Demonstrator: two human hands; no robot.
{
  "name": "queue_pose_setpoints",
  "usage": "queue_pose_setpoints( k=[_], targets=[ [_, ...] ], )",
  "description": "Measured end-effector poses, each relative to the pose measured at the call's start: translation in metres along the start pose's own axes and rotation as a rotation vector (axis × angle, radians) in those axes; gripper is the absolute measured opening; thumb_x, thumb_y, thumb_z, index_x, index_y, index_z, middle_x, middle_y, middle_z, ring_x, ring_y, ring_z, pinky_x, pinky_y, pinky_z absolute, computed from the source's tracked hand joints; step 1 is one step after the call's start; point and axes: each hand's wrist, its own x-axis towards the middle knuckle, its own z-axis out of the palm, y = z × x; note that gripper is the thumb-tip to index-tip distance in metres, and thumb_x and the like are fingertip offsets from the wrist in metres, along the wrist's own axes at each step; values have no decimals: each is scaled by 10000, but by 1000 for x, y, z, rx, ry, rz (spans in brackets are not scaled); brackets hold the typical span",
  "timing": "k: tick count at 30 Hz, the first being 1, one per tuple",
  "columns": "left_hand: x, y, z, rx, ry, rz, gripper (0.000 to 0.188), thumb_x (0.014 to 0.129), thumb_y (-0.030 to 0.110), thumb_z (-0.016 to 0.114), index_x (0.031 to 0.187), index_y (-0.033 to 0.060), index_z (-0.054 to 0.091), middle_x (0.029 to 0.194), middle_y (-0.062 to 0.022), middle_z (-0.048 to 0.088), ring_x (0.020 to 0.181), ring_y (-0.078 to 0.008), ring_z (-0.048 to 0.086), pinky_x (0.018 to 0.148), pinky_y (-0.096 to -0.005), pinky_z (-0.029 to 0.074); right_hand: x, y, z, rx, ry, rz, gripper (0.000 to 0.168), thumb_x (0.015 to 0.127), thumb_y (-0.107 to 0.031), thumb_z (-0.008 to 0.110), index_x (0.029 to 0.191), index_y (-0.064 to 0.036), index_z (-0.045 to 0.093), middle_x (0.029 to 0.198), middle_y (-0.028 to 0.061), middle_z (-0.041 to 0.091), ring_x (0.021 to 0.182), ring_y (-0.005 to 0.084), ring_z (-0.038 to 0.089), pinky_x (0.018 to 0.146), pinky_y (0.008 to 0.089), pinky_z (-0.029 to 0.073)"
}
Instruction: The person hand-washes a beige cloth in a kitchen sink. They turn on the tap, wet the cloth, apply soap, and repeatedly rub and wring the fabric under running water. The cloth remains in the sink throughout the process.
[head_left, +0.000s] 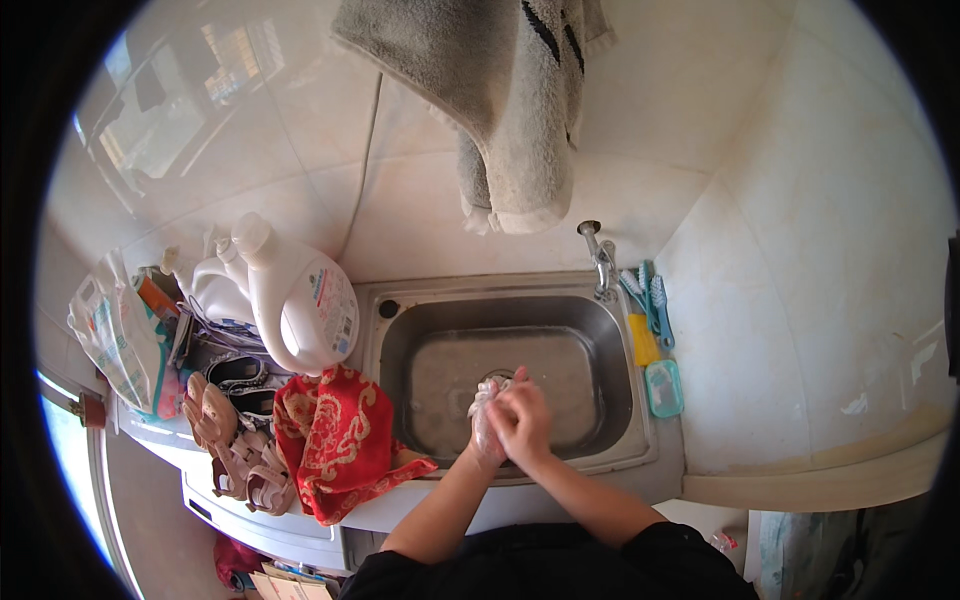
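Both hands are together over the front half of a stainless steel sink (510, 352). My left hand (487, 424) holds a small, pale, wet cloth-like item (481, 397) covered in suds; its exact kind cannot be told. Against it presses my right hand (522, 420), fingers bent and slightly blurred. Shallow cloudy water lies in the basin around the drain. At the back right corner stands a metal faucet (602, 262); no stream from it shows.
Left of the sink lie a red patterned cloth (337, 442), small shoes (251, 382), a large white detergent jug (300, 307) and a plastic bag (124, 337). Brushes (660, 307), a yellow item (643, 340) and a teal soap box (664, 388) line the right edge. A grey towel (502, 97) hangs above.
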Motion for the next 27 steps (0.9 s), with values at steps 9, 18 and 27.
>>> queue_pose_setpoints(
  k=[9,18,27],
  targets=[
    [-16,0,40,145,133,50,507,1009,394,349,1342,23,438,1335,-109,502,1214,-241,483,1088,-388,316,19,72,-10,476,53,668,309,936,-324,588,878,-21,576,807,69,585,763,177,580,685,326,465],
    [-12,27,34,-319,177,307,407,909,485,499,1159,168,550,1186,-18,583,1209,-246,480,1049,-506,333,8,91,-48,1162,-107,1159,353,936,-418,567,989,-70,593,966,65,633,931,203,622,844,360,510],
    [-2,25,1,-157,211,292,288,948,409,499,934,148,621,1059,-68,627,1116,-262,543,993,-547,389,24,73,-49,1254,195,1065,430,942,-456,530,1091,-56,581,1077,76,630,1002,226,610,890,380,494]
  ],
)
